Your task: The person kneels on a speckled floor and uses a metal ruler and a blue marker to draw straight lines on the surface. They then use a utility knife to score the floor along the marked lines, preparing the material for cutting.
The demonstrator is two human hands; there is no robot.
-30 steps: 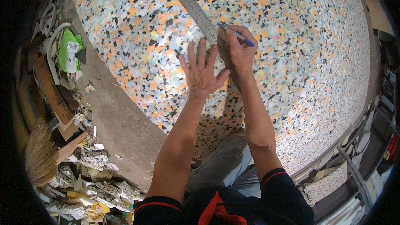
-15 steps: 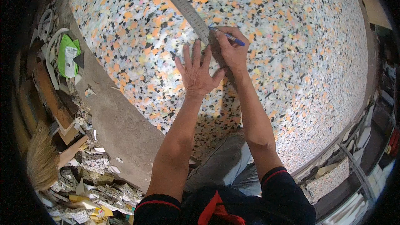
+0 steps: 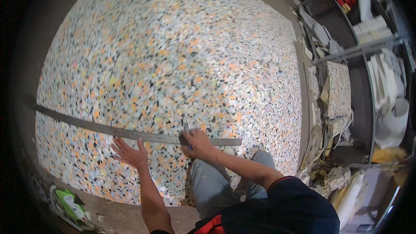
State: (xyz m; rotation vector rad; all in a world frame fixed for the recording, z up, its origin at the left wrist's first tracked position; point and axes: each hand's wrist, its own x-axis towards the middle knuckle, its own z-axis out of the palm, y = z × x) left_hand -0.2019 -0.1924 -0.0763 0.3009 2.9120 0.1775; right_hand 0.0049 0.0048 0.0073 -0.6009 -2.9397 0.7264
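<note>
Although the steel ruler (image 3: 227,141) lies fairly flat across the lower half of the frame, I note that its hold on the speckled foam sheet (image 3: 147,73) looks light. It runs from the left edge of the sheet to just right of centre, and the sheet fills most of the view. My left hand (image 3: 131,154) is spread wide, fingertips at the ruler's lower edge; I cannot tell whether they press down or hover. My right hand (image 3: 199,145), well apart from it, is curled around a slim tool (image 3: 186,126), which is too blurred for me to name, and overlaps the ruler right of the left hand. Principal risk: the ruler could swing, because both hands sit away from its ends, leaving each free to pivot. Second: soft foam could dent under uneven weight, since the knees in jeans (image 3: 212,184) bear close to the lower edge of the sheet, and a dent could tilt the ruler. Third: the slim tool could snag or stray should the right hand push sideways against the ruler. Motion blur prevents my confirming contact at its tip.
</note>
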